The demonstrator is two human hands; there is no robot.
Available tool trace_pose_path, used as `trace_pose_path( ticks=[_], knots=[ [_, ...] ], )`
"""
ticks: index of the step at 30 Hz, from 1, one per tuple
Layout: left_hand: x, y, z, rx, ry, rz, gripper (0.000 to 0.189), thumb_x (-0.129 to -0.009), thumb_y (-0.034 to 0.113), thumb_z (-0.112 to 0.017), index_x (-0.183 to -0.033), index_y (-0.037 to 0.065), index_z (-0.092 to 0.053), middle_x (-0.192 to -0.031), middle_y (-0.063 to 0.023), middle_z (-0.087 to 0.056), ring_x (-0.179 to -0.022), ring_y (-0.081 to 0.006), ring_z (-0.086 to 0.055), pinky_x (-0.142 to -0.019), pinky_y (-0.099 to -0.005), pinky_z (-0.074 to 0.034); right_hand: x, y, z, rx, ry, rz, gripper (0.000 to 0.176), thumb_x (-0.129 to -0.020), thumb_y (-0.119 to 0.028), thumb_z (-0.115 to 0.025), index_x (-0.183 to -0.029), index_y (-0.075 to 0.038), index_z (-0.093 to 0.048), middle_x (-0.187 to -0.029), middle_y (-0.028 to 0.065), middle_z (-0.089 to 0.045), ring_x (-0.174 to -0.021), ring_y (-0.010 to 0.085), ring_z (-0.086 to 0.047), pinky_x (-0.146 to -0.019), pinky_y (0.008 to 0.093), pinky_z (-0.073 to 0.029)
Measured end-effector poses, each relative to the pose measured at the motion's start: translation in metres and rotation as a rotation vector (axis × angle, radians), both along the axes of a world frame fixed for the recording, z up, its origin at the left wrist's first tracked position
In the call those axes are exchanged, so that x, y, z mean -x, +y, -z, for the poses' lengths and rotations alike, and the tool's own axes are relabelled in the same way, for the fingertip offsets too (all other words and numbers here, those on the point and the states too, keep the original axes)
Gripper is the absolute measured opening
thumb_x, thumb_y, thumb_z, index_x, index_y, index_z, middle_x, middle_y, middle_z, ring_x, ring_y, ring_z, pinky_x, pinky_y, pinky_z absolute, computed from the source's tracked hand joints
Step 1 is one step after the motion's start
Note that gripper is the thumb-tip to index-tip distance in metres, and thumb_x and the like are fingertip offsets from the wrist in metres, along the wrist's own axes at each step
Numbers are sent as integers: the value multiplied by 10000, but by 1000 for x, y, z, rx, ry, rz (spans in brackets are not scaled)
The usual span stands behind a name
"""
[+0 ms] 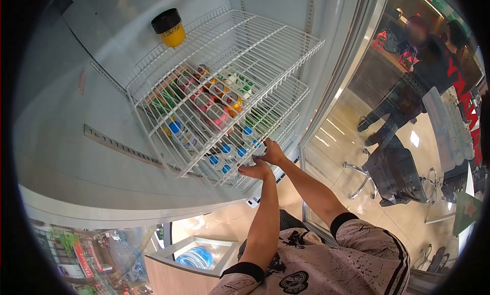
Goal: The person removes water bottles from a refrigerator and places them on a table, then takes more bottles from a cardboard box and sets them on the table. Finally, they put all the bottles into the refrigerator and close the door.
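Note:
Both my arms reach forward to the front edge of the wire shelves in an upright fridge. My right hand [273,153] is curled around the lower part of a clear water bottle [259,149] at the shelf's right front. Just left of it, my left hand [256,169] has its fingers bent beside the blue-capped bottles [227,149]; whatever lies in its grip is hidden. Several such bottles stand below the upper wire shelf [275,37]. Behind them are rows of pink cans [217,113] and orange cans [232,101].
A yellow jar with a black lid [173,32] stands on the upper shelf. The glass door [332,106] is at the right, with a person [413,85] and an office chair [393,172] beyond it. A cabinet [178,277] with a large blue water bottle [195,257] is below.

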State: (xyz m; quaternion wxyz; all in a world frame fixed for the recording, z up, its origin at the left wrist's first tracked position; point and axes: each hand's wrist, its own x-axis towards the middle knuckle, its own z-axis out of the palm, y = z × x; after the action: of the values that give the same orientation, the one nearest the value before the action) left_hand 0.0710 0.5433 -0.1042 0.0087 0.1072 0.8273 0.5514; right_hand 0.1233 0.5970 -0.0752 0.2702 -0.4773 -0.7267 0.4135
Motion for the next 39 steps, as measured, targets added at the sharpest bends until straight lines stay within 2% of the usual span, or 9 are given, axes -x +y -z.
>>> trace_pose_path(
  ticks=[11, 14, 20, 26, 28, 30, 34, 35, 39],
  knots=[
    [-29, -98, -24, -264, -283, 436, 616, -846, 62, -576, -1329, -164, -268, -1275, -316, -442, -1189, -359, -492, -978, -384, -420, -34, -83, 74, 48, 258, 379, 742, -621, -118, -827, -1244, -39, -432, -860, 132, -650, -846, 243, -657, -727, 351, -534],
    [0, -187, -16, -224, -416, 1022, 466, -874, 29, -592, -1278, -115, -410, -1167, -230, -590, -1015, -215, -616, -839, -271, -497, -67, -146, 108, 157, 29, 503, 475, -673, -246, -801, -1052, -41, -600, -808, 128, -655, -766, 231, -662, -687, 329, -529],
    [67, -320, 21, 4, -562, 980, 457, -839, -41, -591, -1273, -61, -449, -1077, -192, -649, -898, -182, -650, -770, -260, -521, -144, -276, 70, 765, -488, -124, 524, -775, -544, -648, -652, -35, -639, -677, 72, -634, -636, 178, -605, -615, 314, -493],
    [117, -412, 18, -134, -510, 708, 486, -790, -67, -559, -1260, -90, -441, -1049, -216, -647, -810, -167, -642, -704, -245, -517, -210, -392, 75, 1333, -694, 549, 674, -729, -583, -688, -1105, -26, -634, -983, 141, -668, -778, 286, -646, -690, 345, -524],
    [128, -441, 9, -167, -537, 593, 539, -773, -85, -565, -1290, -64, -417, -1073, -208, -632, -843, -188, -639, -732, -263, -524, -243, -389, 85, 1193, -478, 700, 671, -698, -466, -763, -1191, -58, -561, -1088, 151, -635, -908, 299, -628, -692, 435, -529],
    [135, -463, 11, -189, -530, 546, 555, -770, -89, -570, -1300, -55, -408, -1080, -204, -624, -863, -193, -635, -741, -273, -525, -288, -388, 199, 23, -509, 759, 704, -650, -331, -817, -1237, -101, -502, -1021, 131, -644, -843, 298, -633, -601, 486, -527],
    [134, -490, 9, -204, -554, 458, 579, -760, -99, -573, -1309, -39, -399, -1083, -192, -615, -895, -207, -628, -750, -289, -525, -196, -406, 56, 469, -54, 939, 786, -561, -116, -840, -1224, -31, -427, -816, 85, -635, -723, 275, -624, -735, 372, -531],
    [132, -490, 7, -222, -552, 457, 579, -760, -99, -573, -1309, -39, -399, -1083, -192, -615, -895, -207, -628, -750, -289, -525, -216, -404, 86, 424, -46, 831, 778, -608, -148, -842, -1270, -73, -441, -803, 113, -651, -578, 177, -613, -427, 283, -494],
    [120, -499, 21, -190, -524, 547, 573, -753, -70, -603, -1295, -32, -421, -1084, -188, -621, -881, -211, -633, -751, -299, -528, -267, -376, 177, 47, -508, 453, 875, -592, -311, -857, -1244, 68, -415, -681, 107, -685, -627, 169, -659, -592, 300, -545]
  ],
)
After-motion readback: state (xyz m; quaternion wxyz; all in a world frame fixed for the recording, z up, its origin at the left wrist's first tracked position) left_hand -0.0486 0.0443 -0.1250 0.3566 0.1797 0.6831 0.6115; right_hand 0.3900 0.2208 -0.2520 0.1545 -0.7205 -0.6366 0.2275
